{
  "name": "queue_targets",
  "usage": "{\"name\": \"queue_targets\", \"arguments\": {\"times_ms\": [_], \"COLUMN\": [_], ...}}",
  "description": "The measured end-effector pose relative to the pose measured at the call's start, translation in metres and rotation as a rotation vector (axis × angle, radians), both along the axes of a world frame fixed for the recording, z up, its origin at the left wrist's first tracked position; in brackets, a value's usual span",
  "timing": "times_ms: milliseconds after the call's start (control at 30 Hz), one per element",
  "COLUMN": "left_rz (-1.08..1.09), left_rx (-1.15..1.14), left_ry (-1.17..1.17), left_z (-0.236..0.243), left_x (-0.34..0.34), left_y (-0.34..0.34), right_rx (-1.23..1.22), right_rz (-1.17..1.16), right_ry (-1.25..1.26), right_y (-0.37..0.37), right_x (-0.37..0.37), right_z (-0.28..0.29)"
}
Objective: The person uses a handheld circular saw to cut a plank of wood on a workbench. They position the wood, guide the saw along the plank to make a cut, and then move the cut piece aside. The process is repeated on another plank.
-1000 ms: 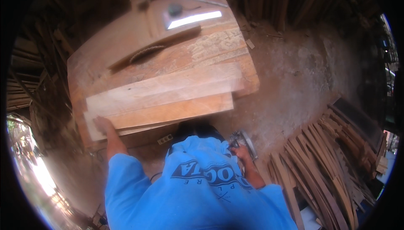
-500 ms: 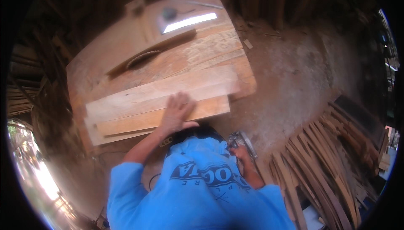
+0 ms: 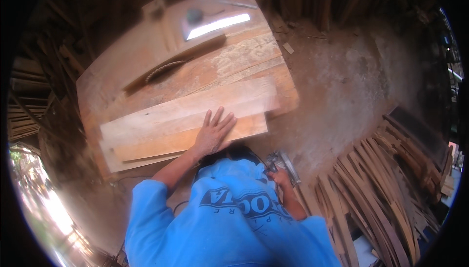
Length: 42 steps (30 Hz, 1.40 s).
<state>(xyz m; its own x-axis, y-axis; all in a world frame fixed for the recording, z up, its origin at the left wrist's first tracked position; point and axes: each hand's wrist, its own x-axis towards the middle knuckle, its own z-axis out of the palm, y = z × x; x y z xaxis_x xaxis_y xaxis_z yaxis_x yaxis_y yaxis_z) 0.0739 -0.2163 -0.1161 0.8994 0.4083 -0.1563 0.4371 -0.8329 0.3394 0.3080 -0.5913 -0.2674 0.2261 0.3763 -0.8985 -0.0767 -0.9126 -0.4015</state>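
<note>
My left hand (image 3: 213, 135) lies spread with fingers apart on stacked pale boards (image 3: 141, 126), near their front edge and right of their middle. The boards rest along the front of a dusty wooden worktable (image 3: 110, 86). My right hand (image 3: 279, 178) grips the handle of a metal power saw (image 3: 288, 165), held low at my right side beside the table; its lower part is hard to make out. Farther back on the tabletop lie a narrow board (image 3: 205, 42) and a curved dark piece with a rope-like edge (image 3: 163, 69).
Piles of timber strips (image 3: 366, 193) and a dark panel (image 3: 415, 140) lie at the right. More timber leans at the left (image 3: 29, 106) and behind the table (image 3: 312, 3). Concrete floor (image 3: 342, 86) shows to the table's right. Bright light comes in at the lower left.
My left hand has moved rightward from the boards' left end and spread out. The near board has shifted slightly right. My right hand still holds the saw.
</note>
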Motion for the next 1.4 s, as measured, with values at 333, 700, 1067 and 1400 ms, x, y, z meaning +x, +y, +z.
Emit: {"name": "queue_targets", "arguments": {"times_ms": [333, 700, 1067, 1400], "left_rz": [-0.003, -0.011, -0.019, -0.007], "left_rx": [0.033, 0.016, 0.011, -0.005], "left_ry": [-0.019, 0.014, -0.052, -0.001], "left_z": [-0.003, -0.001, -0.002, 0.006], "left_x": [-0.002, -0.003, -0.012, -0.061], "left_y": [0.000, 0.001, 0.007, 0.042], "right_rx": [-0.013, 0.038, 0.028, 0.113], "right_rz": [0.166, 0.042, 0.062, -0.652], "right_ry": [-0.203, -0.075, -0.244, -0.354], "right_y": [-0.005, 0.010, -0.013, 0.048], "right_x": [-0.005, -0.005, 0.023, 0.023], "right_z": [-0.013, 0.009, -0.005, 0.144]}}
